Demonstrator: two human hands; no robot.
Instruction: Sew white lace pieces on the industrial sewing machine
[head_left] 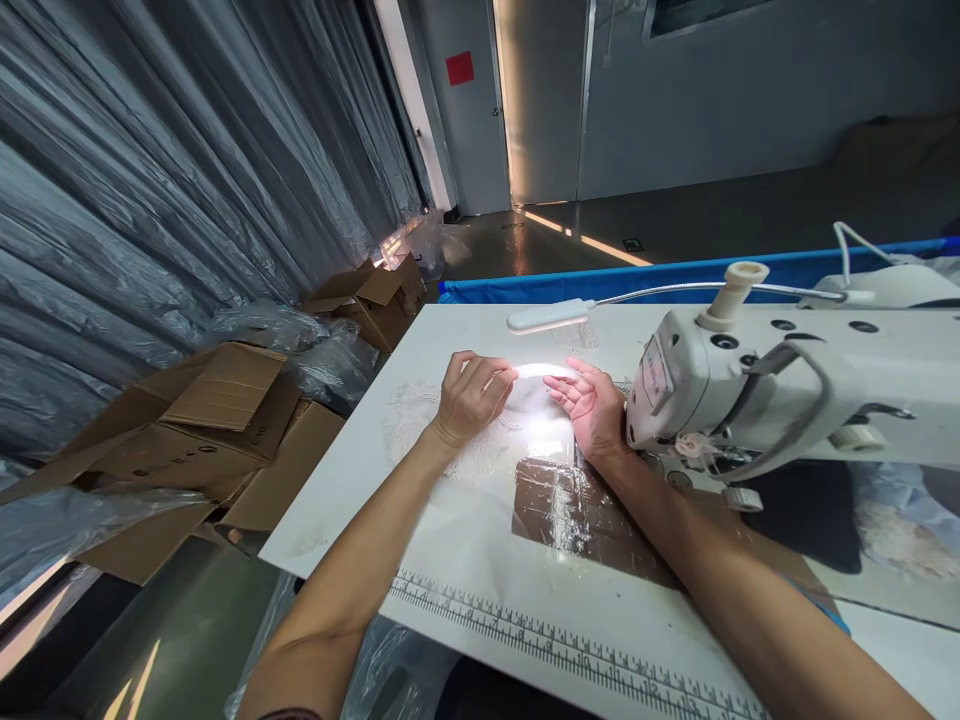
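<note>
Under the lamp, a narrow white strip (544, 370) spans the gap between my hands. Glare washes out its detail, so I cannot tell what kind of strip it is. My left hand (472, 398) pinches its left end with closed fingers. The right end meets the fingers of my right hand (594, 408), which is half curled with the palm turned up, close beside the sewing machine head (667, 375). White lacy, net-like material (412, 425) lies on the table, partly behind my left hand.
A lamp (551, 316) on a bendy neck hangs over the white table (465, 540). A ruler scale (525, 635) runs along the near edge, and a brown, shiny taped patch (562, 510) lies before my hands. Open cardboard boxes (202, 430) stand left, near a grey curtain (187, 150).
</note>
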